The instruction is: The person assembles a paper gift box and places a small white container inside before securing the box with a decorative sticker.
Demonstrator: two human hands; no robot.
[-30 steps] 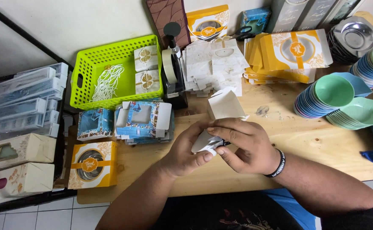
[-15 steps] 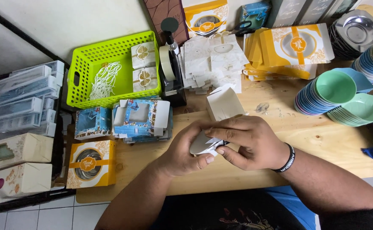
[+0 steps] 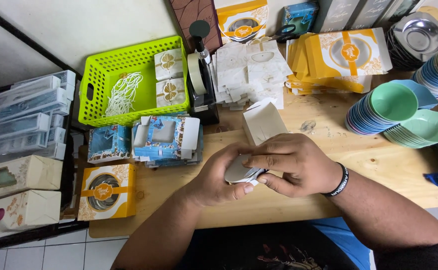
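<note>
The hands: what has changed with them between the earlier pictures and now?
Very little. Both hands stay closed around the same small white packet; the left hand and the right hand only shifted their fingers slightly on it. The white box, green basket and bowls stayed in place.

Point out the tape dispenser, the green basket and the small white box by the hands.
tape dispenser (image 3: 197,75), head view, on its tape roll
green basket (image 3: 95,92), head view, left wall
small white box (image 3: 264,121), head view, top face
</note>
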